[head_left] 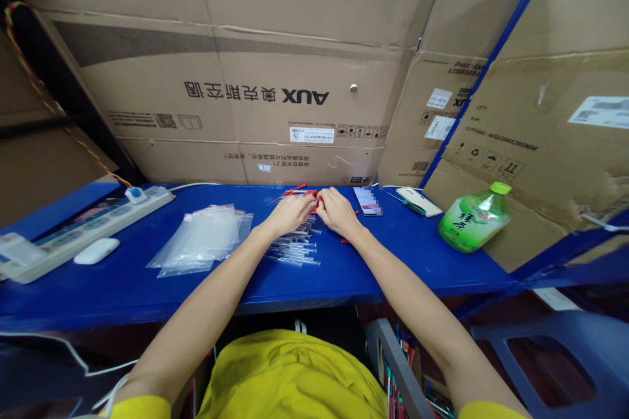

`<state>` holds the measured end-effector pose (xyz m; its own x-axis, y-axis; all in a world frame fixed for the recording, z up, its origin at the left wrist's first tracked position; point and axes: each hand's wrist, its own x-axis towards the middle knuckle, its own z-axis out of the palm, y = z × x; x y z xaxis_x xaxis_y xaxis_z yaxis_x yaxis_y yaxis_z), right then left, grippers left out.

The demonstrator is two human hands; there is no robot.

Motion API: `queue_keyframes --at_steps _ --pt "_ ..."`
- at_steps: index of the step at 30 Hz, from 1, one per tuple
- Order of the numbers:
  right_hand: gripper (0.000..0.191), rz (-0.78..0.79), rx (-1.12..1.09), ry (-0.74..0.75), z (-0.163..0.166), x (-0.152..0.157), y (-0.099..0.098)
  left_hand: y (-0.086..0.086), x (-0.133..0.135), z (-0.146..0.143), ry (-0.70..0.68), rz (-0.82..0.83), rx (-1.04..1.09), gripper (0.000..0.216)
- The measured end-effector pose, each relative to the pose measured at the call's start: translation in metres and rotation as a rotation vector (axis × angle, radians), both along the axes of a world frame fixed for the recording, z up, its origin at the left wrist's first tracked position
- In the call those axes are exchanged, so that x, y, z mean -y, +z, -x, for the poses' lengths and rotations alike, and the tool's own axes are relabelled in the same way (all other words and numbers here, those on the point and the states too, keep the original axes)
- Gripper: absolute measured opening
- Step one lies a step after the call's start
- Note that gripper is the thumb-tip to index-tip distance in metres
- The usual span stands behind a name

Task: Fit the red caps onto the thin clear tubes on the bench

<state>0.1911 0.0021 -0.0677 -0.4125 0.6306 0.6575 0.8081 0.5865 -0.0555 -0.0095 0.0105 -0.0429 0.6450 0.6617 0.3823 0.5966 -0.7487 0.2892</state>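
Note:
My left hand and my right hand meet over the blue tabletop with their fingers pinched together. Small red handles show at the fingertips of both hands, partly hidden by the fingers. Below the hands lies a pile of thin, clear and shiny rods, roughly side by side. More slim red-handled pieces lie just behind and beside the hands. To the left of the rods is a stack of clear plastic bags.
A phone, a green-handled screwdriver and a white flat object lie to the right. A green tea bottle leans there. At left are a power strip and white earbud case. Cardboard stands behind.

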Motion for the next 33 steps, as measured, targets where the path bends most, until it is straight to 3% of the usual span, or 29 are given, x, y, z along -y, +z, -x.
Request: queue_keyframes --at_steps 3,9,22,33 --pt "0.011 0.025 -0.057 0.043 -0.004 0.0 0.0 -0.001 0.001 0.003 0.026 0.034 0.029 0.027" --pt "0.039 0.072 -0.15 0.05 -0.007 -0.001 -0.003 0.0 0.003 0.003 0.007 0.054 0.079 0.028" --pt "0.016 0.007 0.038 -0.033 -0.004 0.002 -0.002 0.002 0.001 0.0 -0.022 0.011 0.048 0.041" --pt "0.017 0.038 -0.013 0.014 -0.002 -0.003 -0.01 0.002 0.001 0.0 -0.15 0.19 0.145 0.042"
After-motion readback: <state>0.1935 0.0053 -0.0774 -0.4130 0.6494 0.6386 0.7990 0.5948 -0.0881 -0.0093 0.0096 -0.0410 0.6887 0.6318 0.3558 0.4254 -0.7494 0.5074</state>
